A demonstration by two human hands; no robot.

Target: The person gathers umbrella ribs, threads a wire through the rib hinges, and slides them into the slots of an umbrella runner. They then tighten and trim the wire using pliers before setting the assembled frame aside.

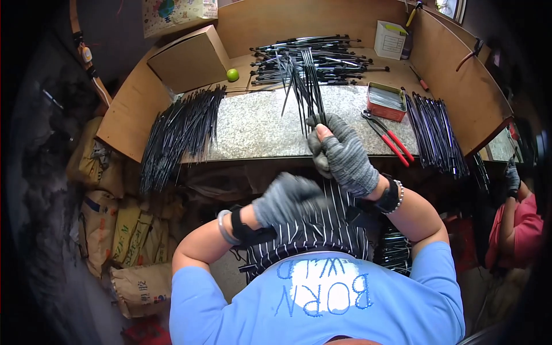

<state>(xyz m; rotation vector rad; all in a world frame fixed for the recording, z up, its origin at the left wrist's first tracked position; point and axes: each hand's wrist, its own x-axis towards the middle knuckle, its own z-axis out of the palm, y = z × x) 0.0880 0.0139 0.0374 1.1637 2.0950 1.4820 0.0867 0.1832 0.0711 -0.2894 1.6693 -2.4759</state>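
My right hand (348, 158), in a grey knit glove with a bare thumb tip, is closed round a bunch of thin black rods (310, 92). The rods fan out from my fist over the pale speckled worktop (247, 123), toward its back. My left hand (290, 198), gloved in grey too, is over my lap below the worktop's front edge. Motion smears its fingers, so I cannot make out whether it holds anything. A wide heap of thin black rods (181, 129) lies at the left, overhanging the front edge.
Dark and silver rod assemblies (310, 60) are piled at the back. Red-handled pliers (388, 138), a red tin (386, 102) and a rod bundle (437, 132) lie at the right. A cardboard box (190, 60) and green ball (232, 75) stand back left. Another person (517, 221) is far right.
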